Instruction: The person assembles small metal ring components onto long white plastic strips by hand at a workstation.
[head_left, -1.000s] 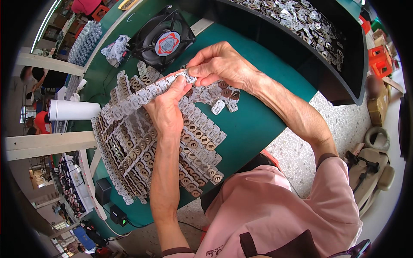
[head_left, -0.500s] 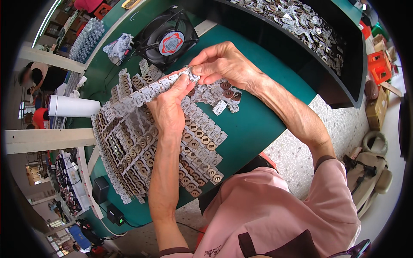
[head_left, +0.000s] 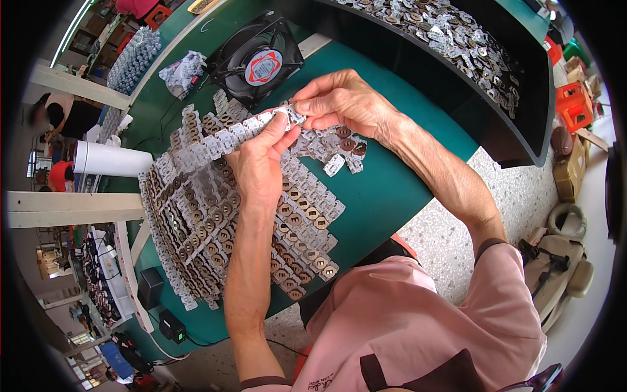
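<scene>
A long strip of linked whitish plastic pieces (head_left: 221,142) runs from the left across my left hand (head_left: 260,163). My left thumb presses on it near its right end, with the fingers underneath. Thumb and fingers of my right hand (head_left: 343,104) pinch the end piece of that strip. Below both hands lie many rows of linked pieces with brown round centres (head_left: 215,222), spread over the green table. Just under my right hand is a small heap of loose pieces (head_left: 326,149), some whitish, some with brown discs.
A black fan (head_left: 258,62) stands beyond my hands. At the back right, a large black bin (head_left: 450,72) holds many loose pieces. A white cylinder (head_left: 111,160) lies left of the rows. Small black boxes (head_left: 173,326) with cables sit at lower left.
Both hands stay at the strip's right end and have shifted only very slightly. The strip and the rows below look the same.
</scene>
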The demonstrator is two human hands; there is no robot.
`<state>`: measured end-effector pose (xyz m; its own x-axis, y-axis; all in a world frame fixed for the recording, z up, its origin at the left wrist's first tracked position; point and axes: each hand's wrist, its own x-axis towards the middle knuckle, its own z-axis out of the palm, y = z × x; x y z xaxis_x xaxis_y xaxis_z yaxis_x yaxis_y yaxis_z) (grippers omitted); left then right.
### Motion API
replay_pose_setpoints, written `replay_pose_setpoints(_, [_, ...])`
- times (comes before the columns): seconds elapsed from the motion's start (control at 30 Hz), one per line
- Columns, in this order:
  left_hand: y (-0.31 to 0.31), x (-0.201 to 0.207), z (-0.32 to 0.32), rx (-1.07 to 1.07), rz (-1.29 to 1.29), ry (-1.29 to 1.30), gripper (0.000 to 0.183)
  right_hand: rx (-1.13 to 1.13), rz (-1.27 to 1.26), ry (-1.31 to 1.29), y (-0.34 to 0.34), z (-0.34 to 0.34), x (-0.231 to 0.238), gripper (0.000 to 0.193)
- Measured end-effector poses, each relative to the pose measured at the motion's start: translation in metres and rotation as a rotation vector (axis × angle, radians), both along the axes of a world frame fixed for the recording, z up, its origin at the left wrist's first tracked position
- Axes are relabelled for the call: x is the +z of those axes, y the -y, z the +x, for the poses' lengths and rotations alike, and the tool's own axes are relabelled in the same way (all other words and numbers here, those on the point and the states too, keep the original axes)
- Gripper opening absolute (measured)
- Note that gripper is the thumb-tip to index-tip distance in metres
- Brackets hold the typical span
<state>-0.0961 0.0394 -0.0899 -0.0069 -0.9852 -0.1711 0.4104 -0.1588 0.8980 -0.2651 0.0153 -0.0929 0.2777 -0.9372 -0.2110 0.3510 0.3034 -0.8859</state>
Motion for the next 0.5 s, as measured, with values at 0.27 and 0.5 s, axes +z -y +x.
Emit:
replay_pose_setpoints(0.27, [-0.0026, 0.0012, -0.0013, -0.02, 0.004, -0.02, 0.017, 0.028, -0.067, -0.092, -0.0024, -0.0012, 0.0022, 0.018])
replay_pose_setpoints(0.5, [-0.005, 0.0069, -0.0091, 0.009, -0.088, 0.117, 0.02, 0.032, -0.121, -0.091, -0.0015, -0.0043, -0.0021, 0.016])
